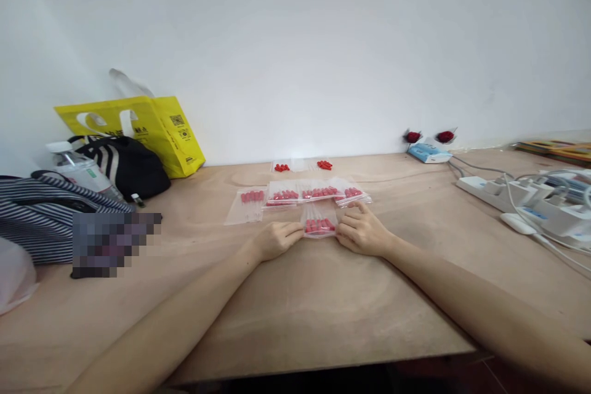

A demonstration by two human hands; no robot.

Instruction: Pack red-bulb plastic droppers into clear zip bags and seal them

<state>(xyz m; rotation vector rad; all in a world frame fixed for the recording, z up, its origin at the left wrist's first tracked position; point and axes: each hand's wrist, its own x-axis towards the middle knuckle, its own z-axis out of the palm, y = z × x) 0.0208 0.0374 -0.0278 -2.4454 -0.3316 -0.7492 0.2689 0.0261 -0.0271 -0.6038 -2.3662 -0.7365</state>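
Between my two hands is a small clear plastic bag (pixel 318 225) with several red-tipped, thin-stemmed items inside; their exact kind is too small to tell. My left hand (pixel 277 240) pinches the bag's left edge. At its right edge, my right hand (pixel 362 231) has its fingers closed on the bag near the lower corner. Just beyond lie stacked clear bags (pixel 318 189) of the same red-tipped items. One more such bag (pixel 247 205) lies flat to the left of the stacks, apart from my left hand.
Further back by the wall are bags with red tips (pixel 324 165). On the left stand a yellow tote bag (pixel 180 135), a black pouch (pixel 133 166), a plastic bottle (pixel 83 172) and a striped bag (pixel 37 215). Power strips (pixel 530 200) with cables and a blue tissue pack (pixel 429 153) are on the right.
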